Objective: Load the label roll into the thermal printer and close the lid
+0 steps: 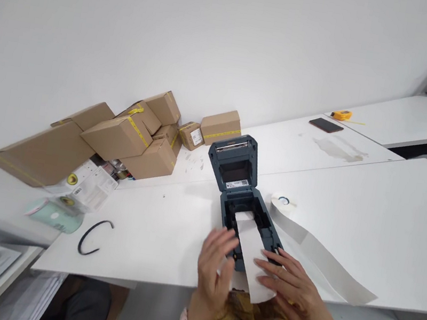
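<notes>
A dark blue label printer (248,209) stands open on the white table (390,220), its lid tipped back. A white paper strip (252,258) runs out of its bay toward me and over the table edge. My left hand (214,271) is at the printer's front left corner, fingers apart and raised beside the strip. My right hand (291,286) lies flat with spread fingers on the strip's right edge and the printer's front right corner. A second label roll (283,202) sits to the right of the printer, its long tail (326,264) unrolled across the table.
Several cardboard boxes (136,134) are piled against the wall at the back left, with label packets (90,186) and a pale green roll (61,216) in front. A black curved band (94,236) lies left of the printer. A phone (325,125) and yellow tape measure (341,114) lie far right.
</notes>
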The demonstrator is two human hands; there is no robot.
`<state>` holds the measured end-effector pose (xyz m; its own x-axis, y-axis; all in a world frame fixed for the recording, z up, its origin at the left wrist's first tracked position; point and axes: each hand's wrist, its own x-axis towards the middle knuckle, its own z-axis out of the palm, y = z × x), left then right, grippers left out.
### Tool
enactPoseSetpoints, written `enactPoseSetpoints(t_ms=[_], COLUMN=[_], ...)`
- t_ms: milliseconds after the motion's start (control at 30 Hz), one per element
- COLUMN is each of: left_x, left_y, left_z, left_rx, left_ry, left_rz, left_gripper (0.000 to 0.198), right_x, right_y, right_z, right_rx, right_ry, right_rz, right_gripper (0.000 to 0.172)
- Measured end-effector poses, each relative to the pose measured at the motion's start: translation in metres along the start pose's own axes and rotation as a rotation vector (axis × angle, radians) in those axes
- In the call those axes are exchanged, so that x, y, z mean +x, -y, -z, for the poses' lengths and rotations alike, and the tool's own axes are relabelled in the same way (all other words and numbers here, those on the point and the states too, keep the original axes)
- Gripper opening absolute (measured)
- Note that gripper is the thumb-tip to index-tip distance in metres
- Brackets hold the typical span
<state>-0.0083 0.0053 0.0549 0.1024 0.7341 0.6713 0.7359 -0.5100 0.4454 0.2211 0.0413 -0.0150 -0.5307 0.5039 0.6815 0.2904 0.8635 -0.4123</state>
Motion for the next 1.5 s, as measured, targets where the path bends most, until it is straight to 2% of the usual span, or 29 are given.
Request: enactPoseSetpoints(t_ms=[100,200,300,367,433,500,600,733,867,1100,1333,1500], left_x=[0.054,0.122,0.187,0.221,0.241,0.245,0.222,0.156,0.100,0.055,-0.012,-0.031], left_y=[0.020,0.038,0.055,0.066,0.074,0.076,0.063,0.038,0.024,0.016,0.015,0.013], left_z=[0.008,0.009,0.003,-0.002,-0.005,-0.005,0.001,0.008,0.006,-0.005,-0.022,-0.033], left_rx=[0.104,0.198,0.219,0.203,0.145,0.085,0.031,-0.015,-0.004,0.032,0.125,0.109], left_ry=[-0.174,-0.243,-0.195,-0.155,-0.056,0.001,-0.055,-0.126,-0.106,-0.104,-0.054,-0.084], left_rz=[-0.054,-0.129,-0.087,-0.009,0.095,0.164,0.129,-0.045,-0.124,-0.165,-0.159,-0.080], left_gripper=[0.036,0.046,0.055,0.057,0.053,0.050,0.048,0.037,0.035,0.039,0.038,0.031], right_x=[-0.002,-0.003,-0.004,-0.005,-0.005,-0.005,-0.007,-0.008,-0.006,-0.002,-0.022,-0.032], right_y=[0.002,0.003,0.004,0.004,0.003,0.003,0.002,0.001,0.000,0.001,0.004,0.003], right_z=[-0.001,-0.003,-0.003,-0.002,-0.002,-0.002,-0.003,-0.005,-0.005,-0.005,-0.009,-0.015], right_rx=[-0.020,-0.061,-0.084,-0.083,-0.073,-0.063,-0.059,-0.043,-0.050,-0.100,-0.118,-0.135], right_ry=[-0.019,-0.020,-0.018,-0.018,-0.023,-0.016,-0.007,-0.028,-0.017,0.001,-0.067,-0.035], right_rz=[0.024,0.043,0.067,0.070,0.063,0.054,0.046,0.050,0.062,0.098,0.088,0.083], right_gripper=[0.040,0.038,0.036,0.036,0.034,0.033,0.032,0.030,0.027,0.027,0.034,0.036])
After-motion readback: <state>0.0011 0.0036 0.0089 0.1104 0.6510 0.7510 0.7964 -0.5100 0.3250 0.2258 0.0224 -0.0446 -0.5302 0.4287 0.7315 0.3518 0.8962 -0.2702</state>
